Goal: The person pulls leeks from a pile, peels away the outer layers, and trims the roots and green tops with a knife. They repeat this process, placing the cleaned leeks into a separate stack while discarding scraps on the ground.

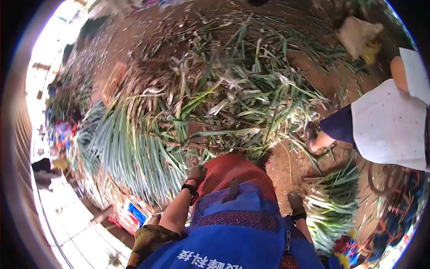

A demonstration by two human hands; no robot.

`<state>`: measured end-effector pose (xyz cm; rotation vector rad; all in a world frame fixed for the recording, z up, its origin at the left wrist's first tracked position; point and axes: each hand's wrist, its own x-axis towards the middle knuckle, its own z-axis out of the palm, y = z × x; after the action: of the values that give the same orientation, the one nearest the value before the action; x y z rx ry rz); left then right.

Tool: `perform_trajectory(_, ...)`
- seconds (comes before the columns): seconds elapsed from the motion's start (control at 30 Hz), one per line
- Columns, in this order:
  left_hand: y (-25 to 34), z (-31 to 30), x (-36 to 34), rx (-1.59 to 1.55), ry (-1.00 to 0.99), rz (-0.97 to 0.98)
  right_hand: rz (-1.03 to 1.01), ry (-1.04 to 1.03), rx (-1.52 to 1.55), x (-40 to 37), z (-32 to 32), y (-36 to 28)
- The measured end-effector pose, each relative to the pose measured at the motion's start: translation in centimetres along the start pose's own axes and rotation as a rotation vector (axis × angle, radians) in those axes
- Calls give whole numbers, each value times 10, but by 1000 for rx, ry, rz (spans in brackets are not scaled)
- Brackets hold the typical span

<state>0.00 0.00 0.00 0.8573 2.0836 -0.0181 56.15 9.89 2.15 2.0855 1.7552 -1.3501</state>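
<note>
My left hand (197, 174), in a dark glove with a black band at the wrist, is at the left edge of the red mesh cloth (237, 168) over my lap. Its fingers look curled, and what they may hold is hidden. To its left lies a big heap of green onions (130, 148), the long leaves pointing toward me. My right hand (295, 201), also gloved and banded, hangs over brown dirt with its fingers curled in; nothing shows in it. Right of it rests a smaller bundle of green onions (333, 199), pale stalks toward the near side.
Loose leaves and trimmings (251, 89) cover the ground ahead. At the right, another person's leg (338, 125) and white cloth (389, 123) reach in. A pale sack (358, 36) lies at the far right. Tangled coloured straps (394, 228) are at the lower right.
</note>
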Motion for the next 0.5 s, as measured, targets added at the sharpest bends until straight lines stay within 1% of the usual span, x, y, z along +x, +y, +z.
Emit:
perform_trajectory(0.07,5,30,-29,-91,-27,-44,-163,56,-128,8,-39,13)
perform_trajectory(0.1,-23,-15,-32,-101,49,-147,-209,6,-81,49,14,-16)
perform_trajectory(0.17,5,0,-65,-260,44,-266,-193,-10,-168,78,-18,-1)
perform_trajectory(0.2,12,15,-75,-270,26,-276,-210,-35,-271,92,-32,10)
perform_trajectory(0.3,7,35,-98,-272,0,-338,-285,-92,-361,134,-53,2)
perform_trajectory(0.33,7,45,-104,-412,-5,-401,-304,-89,-357,140,-60,-10)
perform_trajectory(0.4,-23,85,-96,-397,18,-336,-347,-75,-347,145,-76,-46)
perform_trajectory(0.43,-20,87,-97,-393,34,-302,-372,-84,-336,155,-77,-46)
perform_trajectory(0.47,-15,91,-100,-427,53,-391,-398,-91,-323,168,-79,-49)
perform_trajectory(0.5,-6,86,-102,-427,54,-395,-421,-100,-307,177,-77,-52)
